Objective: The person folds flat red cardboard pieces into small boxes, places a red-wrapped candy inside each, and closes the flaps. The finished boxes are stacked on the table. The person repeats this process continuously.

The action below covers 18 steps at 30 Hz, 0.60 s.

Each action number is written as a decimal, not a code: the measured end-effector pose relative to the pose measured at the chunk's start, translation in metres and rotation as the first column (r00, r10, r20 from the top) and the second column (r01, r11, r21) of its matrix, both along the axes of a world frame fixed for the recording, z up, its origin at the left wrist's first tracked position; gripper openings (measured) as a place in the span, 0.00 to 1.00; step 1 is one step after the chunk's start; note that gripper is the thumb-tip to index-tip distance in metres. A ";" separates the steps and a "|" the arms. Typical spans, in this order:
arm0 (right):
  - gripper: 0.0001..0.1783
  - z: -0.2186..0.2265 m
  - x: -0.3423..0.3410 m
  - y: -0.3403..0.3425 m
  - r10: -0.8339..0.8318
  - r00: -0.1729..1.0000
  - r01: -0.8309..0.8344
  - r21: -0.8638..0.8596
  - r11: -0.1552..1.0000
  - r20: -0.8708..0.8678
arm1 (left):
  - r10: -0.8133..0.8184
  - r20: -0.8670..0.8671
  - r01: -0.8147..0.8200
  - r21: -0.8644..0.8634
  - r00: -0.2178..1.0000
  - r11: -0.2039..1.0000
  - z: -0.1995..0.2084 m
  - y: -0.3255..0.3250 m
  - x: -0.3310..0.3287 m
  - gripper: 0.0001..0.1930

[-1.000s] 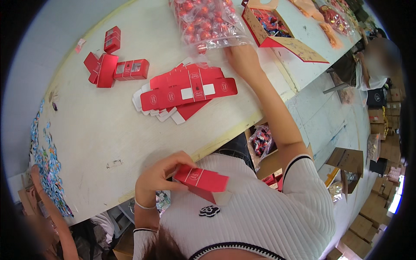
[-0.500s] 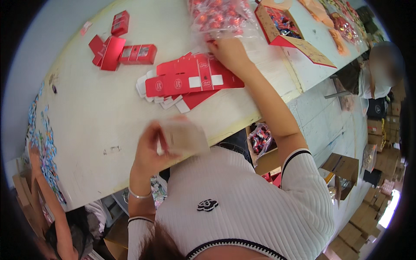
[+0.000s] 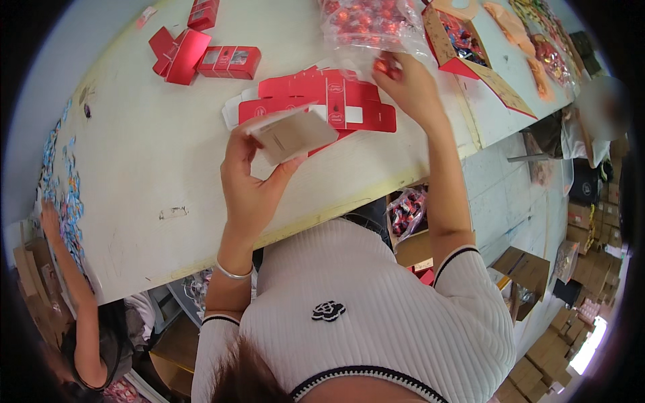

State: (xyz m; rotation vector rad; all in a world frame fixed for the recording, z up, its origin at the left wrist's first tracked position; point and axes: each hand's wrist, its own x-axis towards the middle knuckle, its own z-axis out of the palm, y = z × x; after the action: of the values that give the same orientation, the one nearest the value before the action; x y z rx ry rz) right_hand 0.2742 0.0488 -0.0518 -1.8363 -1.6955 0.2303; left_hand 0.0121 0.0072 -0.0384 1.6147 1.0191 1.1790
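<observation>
My left hand is closed round a small carton, its pale plain side up, tilted above the table's near part. Just beyond it lies a stack of flattened red cartons with white flaps, partly hidden by the held carton. In my right hand, red foil-wrapped candies show between the curled fingers; how many I cannot tell. That hand is beside the mouth of a clear plastic bag full of similar red candies.
Folded-up red cartons with windows sit at the far left. An open box of wrapped sweets stands at the far right. At the left edge, another person's hand touches blue-wrapped pieces. A bag of dark sweets is below the table edge.
My right hand has come away from the bag's edge to the right, with red candies now showing in it. My left hand has lifted the carton forward, toward the flattened stack.
</observation>
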 end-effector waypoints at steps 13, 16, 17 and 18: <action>0.21 0.086 -0.071 -0.070 0.352 0.912 -0.395 0.224 0.891 0.210 | -0.136 -0.136 0.142 0.037 0.981 0.989 -0.003 0.002 0.024 0.26; 0.21 0.098 -0.070 -0.072 0.399 0.914 -0.404 0.278 0.871 0.076 | -0.152 0.004 0.152 -0.021 0.988 0.988 0.000 -0.001 0.026 0.24; 0.21 0.102 -0.068 -0.074 0.409 0.911 -0.401 0.306 0.863 0.041 | -0.159 0.025 0.160 -0.029 0.987 0.987 0.000 -0.001 0.027 0.24; 0.21 0.101 -0.066 -0.075 0.377 0.926 -0.332 0.440 0.835 -0.018 | -0.165 0.047 0.167 -0.037 0.985 0.985 0.000 -0.001 0.028 0.23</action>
State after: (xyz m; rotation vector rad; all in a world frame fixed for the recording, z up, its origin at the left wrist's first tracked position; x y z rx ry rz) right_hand 0.2079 -0.0262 0.0488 -1.1611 -1.8301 0.0887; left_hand 0.0399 0.0063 -0.0382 1.6022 0.8583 1.0699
